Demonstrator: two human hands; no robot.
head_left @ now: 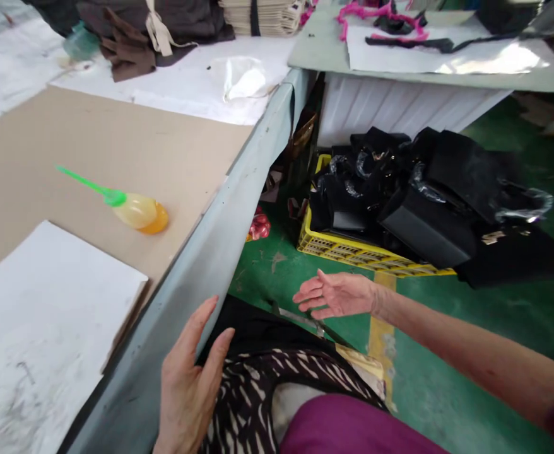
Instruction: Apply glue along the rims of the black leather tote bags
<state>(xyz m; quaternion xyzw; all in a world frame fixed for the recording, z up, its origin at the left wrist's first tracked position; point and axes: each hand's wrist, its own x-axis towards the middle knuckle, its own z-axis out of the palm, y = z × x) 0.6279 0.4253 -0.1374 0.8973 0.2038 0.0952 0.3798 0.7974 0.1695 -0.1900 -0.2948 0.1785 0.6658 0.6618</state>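
My left hand (192,378) is beside the table's blue-grey edge (182,296), over my lap, its thumb and fingers apart with nothing between them. Out over the green floor, my right hand (334,294) reaches in from the right with loosely spread fingers, holding nothing. Beyond it stands a yellow plastic crate (347,249) heaped with black handbags (433,221), some with clear plastic wrapped on their handles. A squeeze bottle (139,213) with a green nozzle and yellowish liquid lies on its side on the tan tabletop, left of both hands.
White-covered board (54,302) lies at the table's near left. Dark folded fabric (158,25) and a strapped beige stack (262,16) sit at the back. A second table (324,53) carries pink and black scraps. A white corrugated panel (400,107) stands behind the crate.
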